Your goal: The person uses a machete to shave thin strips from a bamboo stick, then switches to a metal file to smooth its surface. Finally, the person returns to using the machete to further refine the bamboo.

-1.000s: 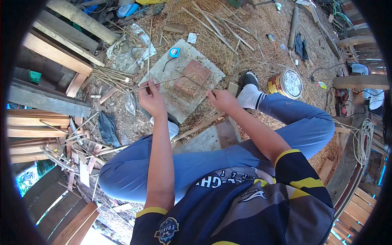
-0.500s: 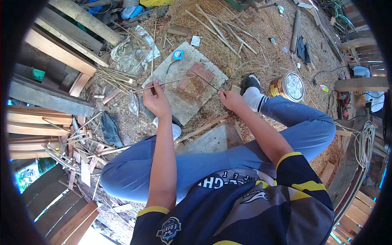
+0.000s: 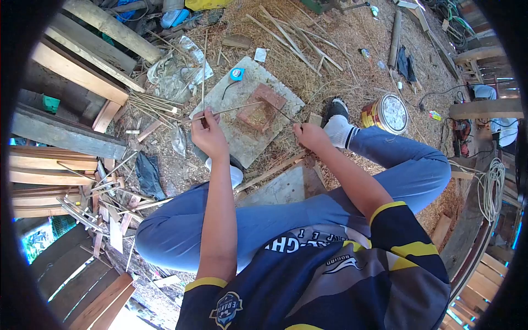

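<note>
Pinched between thumb and fingers of my left hand (image 3: 209, 136) is a thin wooden stick (image 3: 237, 107), pointing right across a reddish block (image 3: 254, 116). My right hand (image 3: 312, 136) closes round the near end of a slim, dark, blade-like tool (image 3: 284, 113). Its far tip comes close to the stick's end over the block; the grip is hidden in the fist. Under the block lies a flat grey board (image 3: 250, 154). A blue tape measure (image 3: 236, 74) rests on the board's far left part. Another thin upright-looking stick (image 3: 205, 60) reaches down to my left fingers.
My crossed legs surround the near side. A lidded bucket (image 3: 385, 114) stands right of my shoe. Left lie a bundle of thin sticks (image 3: 154, 104), a clear plastic bag (image 3: 168, 74), a black bag (image 3: 148, 173) and stacked planks (image 3: 49, 165). Long wood strips (image 3: 297, 44) lie on the shavings ahead.
The view has shifted slightly. Both hands keep their grips and nearly the same positions; the stick's tip and the tool stay over the block.
</note>
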A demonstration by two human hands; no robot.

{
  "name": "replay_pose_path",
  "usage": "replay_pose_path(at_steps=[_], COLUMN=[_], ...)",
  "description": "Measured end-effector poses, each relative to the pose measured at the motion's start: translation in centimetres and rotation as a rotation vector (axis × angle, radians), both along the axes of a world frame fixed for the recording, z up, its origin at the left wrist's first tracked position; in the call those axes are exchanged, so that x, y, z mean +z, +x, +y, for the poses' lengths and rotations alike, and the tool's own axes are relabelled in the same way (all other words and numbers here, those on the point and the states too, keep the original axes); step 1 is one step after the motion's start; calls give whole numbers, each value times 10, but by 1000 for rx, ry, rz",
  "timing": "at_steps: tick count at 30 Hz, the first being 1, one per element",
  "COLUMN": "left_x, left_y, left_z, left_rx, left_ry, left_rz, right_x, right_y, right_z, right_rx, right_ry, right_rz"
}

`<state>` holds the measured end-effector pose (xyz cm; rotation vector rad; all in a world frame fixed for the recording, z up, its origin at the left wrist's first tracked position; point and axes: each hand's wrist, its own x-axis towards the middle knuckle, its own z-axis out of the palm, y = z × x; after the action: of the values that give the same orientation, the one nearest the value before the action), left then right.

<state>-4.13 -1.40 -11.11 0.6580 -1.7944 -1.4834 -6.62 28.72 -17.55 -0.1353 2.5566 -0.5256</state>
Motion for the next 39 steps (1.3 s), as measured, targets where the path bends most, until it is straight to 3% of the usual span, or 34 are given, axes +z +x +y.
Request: replay_pose_path(at_steps=[5,13,20,25,29,34,37,39], left_x=[8,11,8,9,3,0,0,3], left_y=[1,3,3,1,1,4,5,0], left_z=[5,10,6,7,5,3,1,1], left_rx=[-51,-105,-191,-177,-181,-185,-182,-210], left_ry=[-36,-126,-204,-246,-148,-285,-200,-182], left_rz=[-19,-9,21,43,94,44,52,62], right_x=[-19,51,3,30,-17,43,-18,-6], right_y=[-2,6,-8,8,-5,12,-1,0], right_z=[1,-36,3,-17,-1,-18,-4,-6], right_rx=[-29,108,16,58,-45,42,-65,-30], right_ry=[-37,-203,-68,-189,-80,-202,-84,-136], right_rz=[2,12,7,38,10,12,32,49])
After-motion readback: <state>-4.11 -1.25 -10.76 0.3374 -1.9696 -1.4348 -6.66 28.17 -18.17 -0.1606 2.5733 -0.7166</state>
